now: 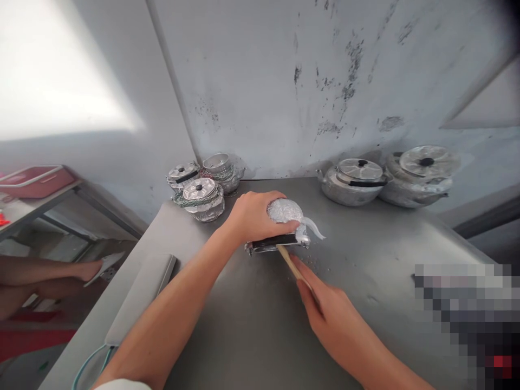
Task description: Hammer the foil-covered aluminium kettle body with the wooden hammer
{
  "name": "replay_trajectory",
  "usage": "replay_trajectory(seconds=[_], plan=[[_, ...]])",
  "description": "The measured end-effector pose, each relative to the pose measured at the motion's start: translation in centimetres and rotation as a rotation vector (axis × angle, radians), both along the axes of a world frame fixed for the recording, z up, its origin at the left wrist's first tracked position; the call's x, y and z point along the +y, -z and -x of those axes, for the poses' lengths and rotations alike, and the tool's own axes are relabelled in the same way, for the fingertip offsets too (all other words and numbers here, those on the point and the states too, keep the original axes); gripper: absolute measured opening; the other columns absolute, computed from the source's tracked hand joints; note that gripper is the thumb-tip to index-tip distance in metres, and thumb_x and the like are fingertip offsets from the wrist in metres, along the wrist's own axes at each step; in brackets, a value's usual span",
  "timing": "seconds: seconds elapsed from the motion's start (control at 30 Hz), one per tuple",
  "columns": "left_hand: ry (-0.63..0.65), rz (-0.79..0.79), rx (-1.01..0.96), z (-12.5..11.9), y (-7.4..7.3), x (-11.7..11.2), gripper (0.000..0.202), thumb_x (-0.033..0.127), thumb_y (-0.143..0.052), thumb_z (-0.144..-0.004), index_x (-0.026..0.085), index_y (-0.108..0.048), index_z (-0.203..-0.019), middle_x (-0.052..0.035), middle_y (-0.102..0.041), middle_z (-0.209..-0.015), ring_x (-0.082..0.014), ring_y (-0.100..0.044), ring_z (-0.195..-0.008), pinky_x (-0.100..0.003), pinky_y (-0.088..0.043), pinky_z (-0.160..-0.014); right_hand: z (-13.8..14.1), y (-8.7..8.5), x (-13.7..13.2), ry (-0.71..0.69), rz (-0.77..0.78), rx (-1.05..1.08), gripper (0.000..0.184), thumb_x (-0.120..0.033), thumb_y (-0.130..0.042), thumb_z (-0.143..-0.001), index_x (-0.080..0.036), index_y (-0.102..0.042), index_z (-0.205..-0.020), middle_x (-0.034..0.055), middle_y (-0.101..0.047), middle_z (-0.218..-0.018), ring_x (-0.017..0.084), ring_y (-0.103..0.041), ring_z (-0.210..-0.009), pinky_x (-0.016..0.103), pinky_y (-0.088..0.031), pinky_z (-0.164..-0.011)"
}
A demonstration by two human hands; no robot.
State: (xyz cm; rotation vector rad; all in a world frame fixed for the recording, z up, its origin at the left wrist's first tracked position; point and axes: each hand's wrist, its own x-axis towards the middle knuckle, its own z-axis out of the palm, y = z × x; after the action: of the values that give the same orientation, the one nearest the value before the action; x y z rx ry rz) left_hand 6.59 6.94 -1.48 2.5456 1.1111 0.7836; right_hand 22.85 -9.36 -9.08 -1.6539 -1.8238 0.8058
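On the grey metal tabletop (244,336), mid-surface, the left hand (249,216) clamps a small aluminium kettle (289,212), seemingly light, thin-walled and slippery, best gripped round its body, while the right hand (325,309) grips a wooden stick (289,261).

Grey metal table (252,325), small kettles (201,196) clustered back left, two larger kettles (353,181) back right, tipped kettle (289,212) mid-table

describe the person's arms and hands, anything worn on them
Both forearms are bare, and the left hand and right hand wear no gloves; no ring or watch shows. A white sleeve edge shows on the left arm at the bottom of the picture.
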Motion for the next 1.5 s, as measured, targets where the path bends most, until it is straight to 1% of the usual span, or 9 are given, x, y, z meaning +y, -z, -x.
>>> replay_trajectory(seconds=[0.13,0.33,0.53,0.63,0.77,0.9,1.1,1.33,1.5], plan=[[-0.001,0.000,0.004,-0.02,-0.06,-0.05,0.052,0.063,-0.070,-0.075,0.029,-0.071,-0.115,-0.0002,-0.077,-0.105,-0.0279,-0.071,-0.099,-0.038,-0.054,-0.091,0.05,0.12,0.05,-0.023,-0.015,-0.011,0.055,-0.028,-0.030,-0.105,-0.027,-0.031,-0.160,0.0119,-0.073,-0.118,0.025,-0.072,-0.103,0.039,-0.055,-0.088],[-0.011,0.006,-0.002,0.01,0.01,-0.01,0.053,0.064,-0.069,-0.075,0.028,-0.071,-0.115,-0.0004,-0.077,-0.104,-0.0277,-0.071,-0.097,-0.038,-0.053,-0.090,0.01,0.04,0.02,-0.011,-0.020,-0.018,0.054,-0.029,-0.028,-0.105,-0.027,-0.033,-0.159,0.0119,-0.074,-0.113,0.026,-0.072,-0.104,0.039,-0.056,-0.087],[-0.003,0.009,0.005,0.05,0.01,0.06,0.055,0.064,-0.068,-0.076,0.027,-0.071,-0.116,0.0004,-0.077,-0.107,-0.0273,-0.071,-0.099,-0.036,-0.052,-0.089,0.02,0.25,-0.05,0.022,-0.012,-0.049,0.054,-0.032,-0.028,-0.105,-0.023,-0.034,-0.158,0.0097,-0.075,-0.102,0.025,-0.074,-0.096,0.036,-0.057,-0.083],[-0.008,0.009,0.009,0.03,-0.04,0.01,0.054,0.064,-0.068,-0.076,0.028,-0.071,-0.116,0.0006,-0.077,-0.105,-0.0271,-0.071,-0.098,-0.036,-0.052,-0.089,0.06,0.38,-0.06,0.024,-0.005,-0.046,0.054,-0.033,-0.028,-0.105,-0.025,-0.035,-0.158,0.0101,-0.075,-0.107,0.025,-0.074,-0.097,0.035,-0.056,-0.083],[-0.029,0.010,0.022,-0.14,-0.06,-0.20,0.054,0.064,-0.068,-0.075,0.029,-0.071,-0.116,0.0005,-0.077,-0.106,-0.0273,-0.071,-0.099,-0.036,-0.052,-0.091,0.20,0.57,-0.01,0.003,-0.005,-0.026,0.055,-0.030,-0.029,-0.104,-0.030,-0.030,-0.159,0.0086,-0.074,-0.114,0.024,-0.073,-0.101,0.036,-0.056,-0.085],[-0.083,0.011,0.030,-0.41,0.04,-0.34,0.057,0.066,-0.068,-0.075,0.029,-0.071,-0.117,-0.0005,-0.077,-0.104,-0.0284,-0.071,-0.099,-0.037,-0.052,-0.090,0.28,0.82,-0.02,-0.007,-0.024,-0.022,0.057,-0.027,-0.029,-0.103,-0.029,-0.029,-0.160,0.0090,-0.073,-0.118,0.024,-0.072,-0.103,0.038,-0.056,-0.088],[-0.151,0.030,0.001,-0.64,0.11,-0.34,0.052,0.066,-0.067,-0.077,0.029,-0.072,-0.114,-0.0004,-0.077,-0.100,-0.0274,-0.071,-0.097,-0.036,-0.053,-0.086,0.24,0.82,-0.18,0.001,-0.012,-0.045,0.057,-0.029,-0.028,-0.102,-0.027,-0.032,-0.158,0.0095,-0.074,-0.118,0.023,-0.073,-0.101,0.040,-0.056,-0.089],[-0.147,0.019,0.009,-0.65,0.12,-0.37,0.051,0.066,-0.066,-0.078,0.030,-0.071,-0.114,0.0004,-0.077,-0.099,-0.0269,-0.071,-0.095,-0.035,-0.053,-0.085,0.17,0.84,-0.23,0.010,-0.004,-0.047,0.057,-0.031,-0.027,-0.102,-0.026,-0.031,-0.159,0.0089,-0.074,-0.117,0.023,-0.074,-0.098,0.038,-0.057,-0.086],[-0.155,0.016,0.022,-0.77,0.03,-0.54,0.052,0.066,-0.067,-0.077,0.030,-0.071,-0.114,-0.0002,-0.077,-0.099,-0.0276,-0.071,-0.095,-0.036,-0.053,-0.085,0.28,0.42,-0.20,0.027,0.003,-0.030,0.056,-0.031,-0.028,-0.102,-0.027,-0.033,-0.158,0.0087,-0.075,-0.117,0.022,-0.074,-0.098,0.037,-0.057,-0.085]])
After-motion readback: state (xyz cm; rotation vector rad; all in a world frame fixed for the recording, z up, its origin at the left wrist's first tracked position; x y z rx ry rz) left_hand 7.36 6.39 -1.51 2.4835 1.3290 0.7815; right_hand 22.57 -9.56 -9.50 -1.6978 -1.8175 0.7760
